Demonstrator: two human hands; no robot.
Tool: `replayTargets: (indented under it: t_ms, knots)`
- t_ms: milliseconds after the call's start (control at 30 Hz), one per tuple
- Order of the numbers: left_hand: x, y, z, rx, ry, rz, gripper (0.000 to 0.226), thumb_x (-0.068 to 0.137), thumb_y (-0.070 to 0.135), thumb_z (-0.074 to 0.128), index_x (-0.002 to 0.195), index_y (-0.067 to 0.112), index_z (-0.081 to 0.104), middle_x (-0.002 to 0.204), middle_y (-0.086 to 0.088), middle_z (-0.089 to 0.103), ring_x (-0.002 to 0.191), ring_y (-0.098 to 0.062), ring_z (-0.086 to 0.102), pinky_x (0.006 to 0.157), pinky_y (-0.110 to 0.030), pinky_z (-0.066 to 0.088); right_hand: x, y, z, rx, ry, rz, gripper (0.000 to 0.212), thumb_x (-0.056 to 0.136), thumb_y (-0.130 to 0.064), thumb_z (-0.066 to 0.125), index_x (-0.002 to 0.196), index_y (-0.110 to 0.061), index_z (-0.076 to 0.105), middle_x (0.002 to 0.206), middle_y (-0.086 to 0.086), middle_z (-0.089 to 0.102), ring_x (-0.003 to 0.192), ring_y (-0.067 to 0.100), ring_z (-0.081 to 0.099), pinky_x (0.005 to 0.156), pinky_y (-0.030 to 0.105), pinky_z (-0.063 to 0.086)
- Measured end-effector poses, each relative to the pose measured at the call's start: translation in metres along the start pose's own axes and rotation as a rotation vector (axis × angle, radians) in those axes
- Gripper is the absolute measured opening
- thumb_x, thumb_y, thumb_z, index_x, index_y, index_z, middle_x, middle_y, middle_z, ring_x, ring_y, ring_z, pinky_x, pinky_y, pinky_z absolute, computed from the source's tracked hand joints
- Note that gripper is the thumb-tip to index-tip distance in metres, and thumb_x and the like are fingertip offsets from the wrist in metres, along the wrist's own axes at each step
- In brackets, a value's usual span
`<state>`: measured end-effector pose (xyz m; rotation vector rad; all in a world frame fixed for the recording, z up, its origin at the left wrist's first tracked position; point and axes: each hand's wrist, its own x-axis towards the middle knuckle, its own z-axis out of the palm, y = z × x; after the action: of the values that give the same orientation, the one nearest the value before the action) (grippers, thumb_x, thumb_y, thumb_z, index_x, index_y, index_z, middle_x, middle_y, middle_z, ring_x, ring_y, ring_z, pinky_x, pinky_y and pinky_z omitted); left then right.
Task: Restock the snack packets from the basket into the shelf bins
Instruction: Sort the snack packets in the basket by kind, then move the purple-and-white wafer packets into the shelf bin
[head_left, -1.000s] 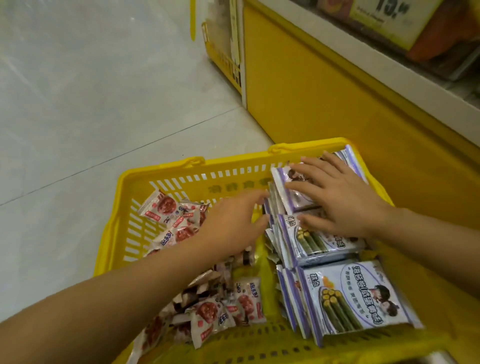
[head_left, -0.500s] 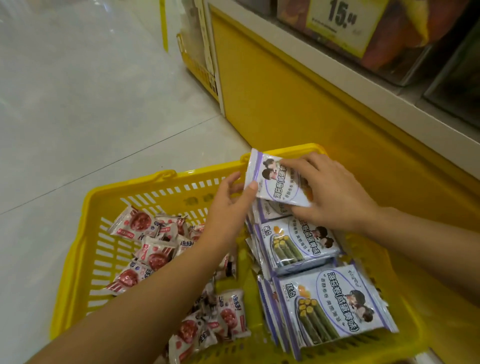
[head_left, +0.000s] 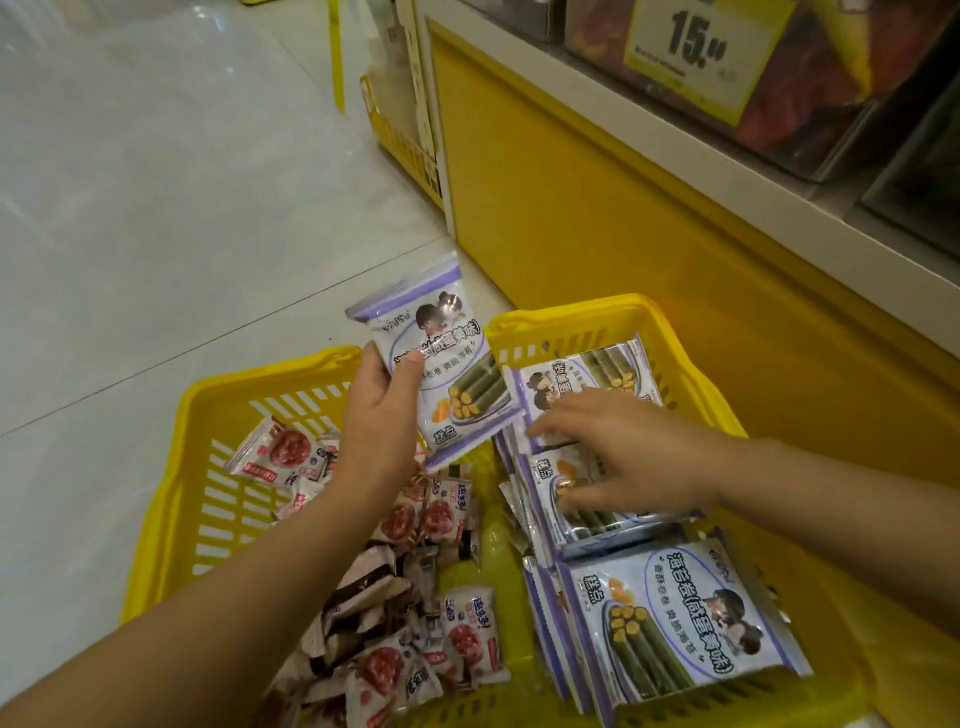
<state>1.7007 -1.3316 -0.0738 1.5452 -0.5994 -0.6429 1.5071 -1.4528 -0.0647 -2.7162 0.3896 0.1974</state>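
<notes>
While the left hand (head_left: 382, 415) pinches one purple packet (head_left: 441, 364) by its side edge, thumb on the face, raised over the basket (head_left: 156, 519) toward 11 o'clock, the right hand (head_left: 623, 452) lies with spread, uncurled fingers on the purple stacks (head_left: 670, 623) at 3 o'clock in the basket, grasping nothing that can be seen; red packets (head_left: 467, 639) heaped loose from 9 to 6 o'clock; shelf bins (head_left: 810, 104) up at 1 o'clock, well apart from both hands.

Risks, as judged: held packet is slick film gripped at one side only, so it may swivel or slip on the way to the bins and drop to the floor; pressure from the right hand may tip the leaning stacks toward the red heap, mixing the sorts; a hurried grab could take several packets and shed one; wrong bin possible, since bin contents are blurred.
</notes>
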Motion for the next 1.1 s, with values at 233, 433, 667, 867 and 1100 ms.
replayTargets:
  t_ms: [233, 433, 667, 867, 1100]
  knots:
    - [-0.005, -0.003, -0.006, 0.066, -0.063, 0.022, 0.017, 0.1, 0.022, 0.046, 0.109, 0.03, 0.057, 0.097, 0.013, 0.07, 0.09, -0.005, 0.068, 0.067, -0.015, 0.052, 0.018, -0.015, 0.009, -0.386, -0.278, -0.16, 0.084, 0.071, -0.072, 0.061, 0.143, -0.037, 0.035, 0.145, -0.001, 0.034, 0.127, 0.025, 0.028, 0.105, 0.042, 0.026]
    - [-0.011, 0.003, -0.004, 0.075, -0.107, 0.041, 0.02, 0.099, 0.016, 0.046, 0.11, 0.029, 0.056, 0.092, 0.026, 0.069, 0.089, 0.006, 0.065, 0.065, -0.006, 0.047, 0.016, -0.024, -0.001, -0.332, -0.317, -0.108, 0.073, 0.07, -0.063, 0.066, 0.132, -0.031, 0.045, 0.12, 0.004, 0.049, 0.114, 0.023, 0.035, 0.094, 0.038, 0.04]
    - [-0.028, 0.037, -0.012, 0.158, -0.212, 0.026, 0.019, 0.1, 0.032, 0.045, 0.113, 0.042, 0.054, 0.111, 0.023, 0.066, 0.104, 0.002, 0.061, 0.086, -0.022, 0.047, -0.003, -0.033, -0.062, -0.262, -0.101, 0.036, 0.064, 0.068, -0.064, 0.065, 0.124, -0.037, 0.051, 0.105, -0.003, 0.034, 0.108, 0.016, 0.034, 0.08, 0.029, 0.034]
    - [-0.049, 0.091, -0.013, 0.212, -0.189, 0.02, 0.015, 0.101, 0.034, 0.042, 0.113, 0.032, 0.05, 0.1, 0.023, 0.058, 0.091, 0.002, 0.056, 0.072, -0.02, 0.039, -0.037, -0.068, -0.132, -0.064, 0.361, 0.249, 0.055, 0.069, -0.064, 0.067, 0.094, -0.015, 0.06, 0.102, 0.007, 0.047, 0.092, 0.022, 0.051, 0.079, 0.033, 0.043]
    - [-0.08, 0.14, -0.023, 0.038, -0.043, -0.102, 0.018, 0.1, 0.04, 0.039, 0.116, 0.034, 0.043, 0.105, 0.011, 0.055, 0.091, -0.008, 0.053, 0.083, -0.034, 0.042, -0.075, -0.119, -0.164, 0.463, 0.941, 0.524, 0.051, 0.083, -0.057, 0.062, 0.075, -0.009, 0.047, 0.07, 0.012, 0.051, 0.061, 0.023, 0.048, 0.055, 0.036, 0.035]
